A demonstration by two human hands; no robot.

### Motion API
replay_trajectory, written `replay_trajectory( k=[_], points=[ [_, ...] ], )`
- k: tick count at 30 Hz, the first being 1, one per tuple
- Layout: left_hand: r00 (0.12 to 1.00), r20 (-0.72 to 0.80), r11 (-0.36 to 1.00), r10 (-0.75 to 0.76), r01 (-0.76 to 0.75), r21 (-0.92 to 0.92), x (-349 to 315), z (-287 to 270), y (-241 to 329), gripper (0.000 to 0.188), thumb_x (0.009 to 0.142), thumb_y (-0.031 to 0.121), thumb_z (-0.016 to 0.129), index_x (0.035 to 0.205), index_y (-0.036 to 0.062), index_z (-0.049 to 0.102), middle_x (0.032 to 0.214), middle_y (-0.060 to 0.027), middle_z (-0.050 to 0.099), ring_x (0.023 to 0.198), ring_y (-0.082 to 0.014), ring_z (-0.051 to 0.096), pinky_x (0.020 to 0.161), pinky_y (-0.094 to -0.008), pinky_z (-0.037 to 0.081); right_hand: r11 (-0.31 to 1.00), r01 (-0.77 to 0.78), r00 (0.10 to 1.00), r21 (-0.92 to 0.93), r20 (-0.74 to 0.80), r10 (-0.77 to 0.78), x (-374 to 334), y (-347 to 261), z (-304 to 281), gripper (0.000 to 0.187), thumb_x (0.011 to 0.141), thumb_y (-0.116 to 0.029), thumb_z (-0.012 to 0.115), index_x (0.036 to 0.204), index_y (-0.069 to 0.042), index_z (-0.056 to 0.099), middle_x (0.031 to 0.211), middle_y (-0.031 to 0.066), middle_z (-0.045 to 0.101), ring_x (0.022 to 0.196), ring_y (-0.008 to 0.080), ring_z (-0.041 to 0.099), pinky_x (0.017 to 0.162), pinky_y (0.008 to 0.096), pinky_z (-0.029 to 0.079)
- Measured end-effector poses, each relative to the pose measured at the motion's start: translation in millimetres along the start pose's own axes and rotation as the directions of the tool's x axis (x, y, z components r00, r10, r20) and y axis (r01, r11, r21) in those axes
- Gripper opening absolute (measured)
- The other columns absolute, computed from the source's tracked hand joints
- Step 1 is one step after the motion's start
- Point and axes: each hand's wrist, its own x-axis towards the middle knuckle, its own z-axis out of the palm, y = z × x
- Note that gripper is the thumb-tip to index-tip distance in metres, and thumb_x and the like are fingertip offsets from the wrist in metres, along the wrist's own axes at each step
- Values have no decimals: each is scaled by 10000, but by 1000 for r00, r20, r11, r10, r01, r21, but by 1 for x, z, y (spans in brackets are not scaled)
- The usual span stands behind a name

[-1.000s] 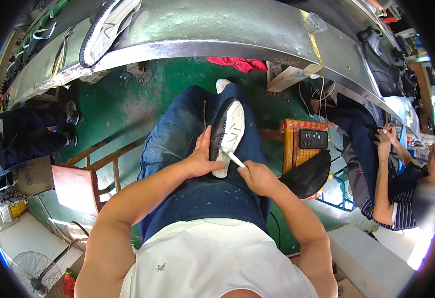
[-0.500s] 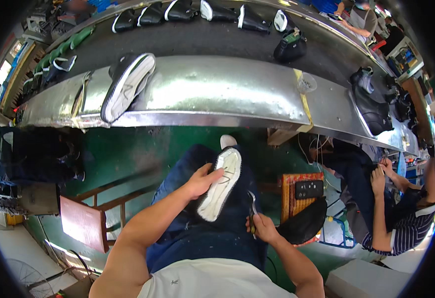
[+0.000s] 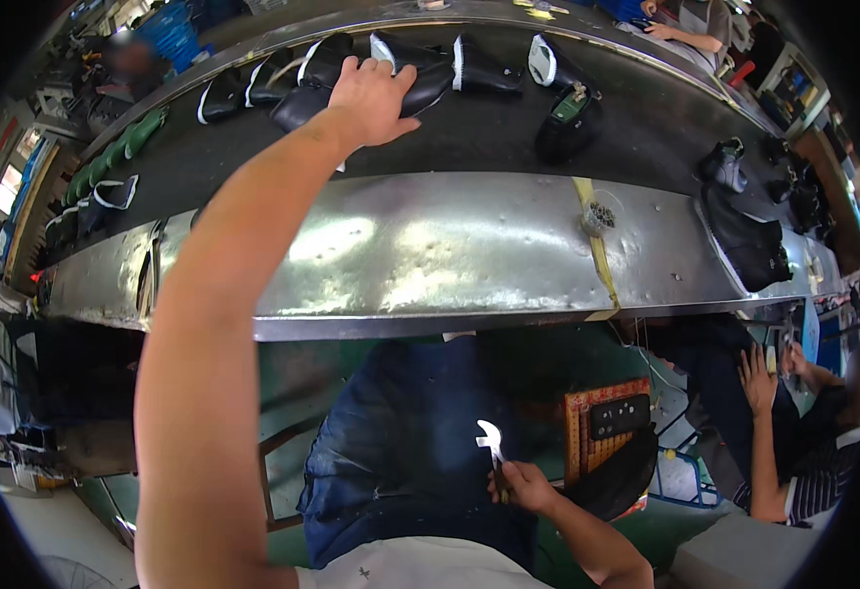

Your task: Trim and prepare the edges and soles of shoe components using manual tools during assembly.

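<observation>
My left arm stretches across the metal ledge, and my left hand (image 3: 376,103) is over the dark bench top among black shoes. Its fingers are spread, with the thumb out to the side. Beside the wrist lies a black shoe (image 3: 297,106), partly hidden by my hand; whether the palm touches it I cannot tell. Just right of my fingers is another black shoe (image 3: 430,90) with a white edge. Low over my lap, my right hand (image 3: 523,484) is closed round the handles of metal pincers (image 3: 491,440), their curved head pointing up.
More black shoes (image 3: 491,69) line the bench, with green shoe forms (image 3: 116,147) far left. A clear cup of small metal pieces (image 3: 599,218) stands on the metal ledge (image 3: 430,245) by a yellow strip. A co-worker's hand (image 3: 760,378) is at right, beyond a woven seat (image 3: 577,432).
My left hand has gone from my lap up and forward to the bench; the white-soled shoe it held has left my lap. My right hand keeps the pincers, now turned.
</observation>
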Motion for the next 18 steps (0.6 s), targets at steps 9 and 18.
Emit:
replay_trajectory(
  k=[9,18],
  points=[
    [938,270,966,219,-168,-199,17,98,-5,492,1006,378,504,1349,47,624,1312,-190,656,1231,-375,603,1110,-475,417,995,-27,1000,97,4,27,-5,-3,-1,519,1121,-417,361,1192,41,594,973,114,696,826,196,692,752,329,549],
    [863,20,853,-505,502,-142,-262,25,-84,917,807,468,789,1477,-48,435,1372,-287,595,1303,-413,559,1115,-466,434,999,-49,999,12,11,48,-7,-12,1,531,1121,-440,333,1176,15,601,972,96,699,820,182,695,684,304,530]
  ],
)
